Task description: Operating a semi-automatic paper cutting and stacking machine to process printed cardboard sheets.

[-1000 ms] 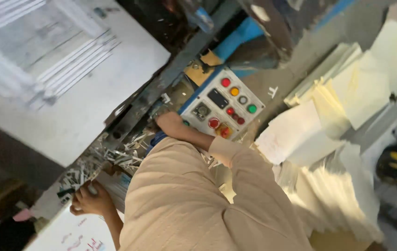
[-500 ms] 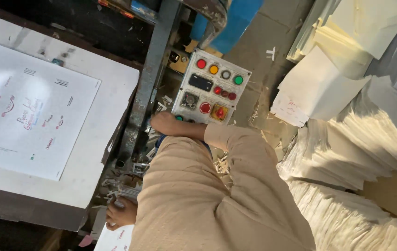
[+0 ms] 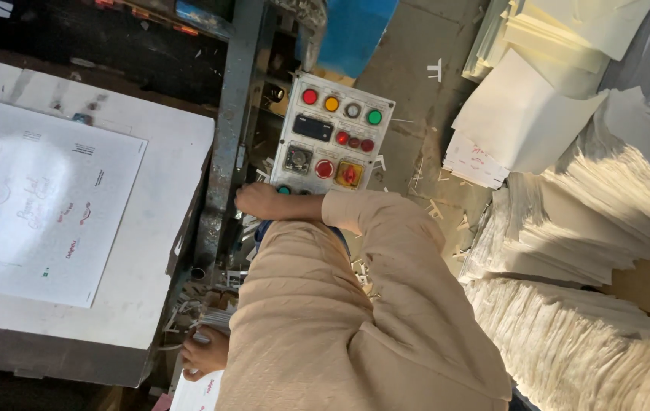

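My right hand (image 3: 260, 201) reaches out of a beige sleeve (image 3: 371, 217) to the lower edge of a white control panel (image 3: 317, 164). That panel carries red, yellow and green buttons, and the hand lies beside a small green button (image 3: 285, 189). Its fingertips are against the blue-grey machine frame (image 3: 222, 152), so their grip is hidden. My left hand (image 3: 202, 355) is low at the bottom left, its fingers curled on the edge of white paper sheets (image 3: 215, 320). My beige shirt (image 3: 325, 335) covers the lower middle of the view.
A large white printed sheet (image 3: 36, 198) lies on the grey machine table (image 3: 165, 228) at the left. Tall stacks of white and cream paper (image 3: 568, 228) fill the right side. Paper scraps (image 3: 431, 205) litter the concrete floor beside the panel.
The view has swung, so the table with the printed sheet now fills the left side. My right hand stays at the panel's lower edge and my left hand stays low by the sheets.
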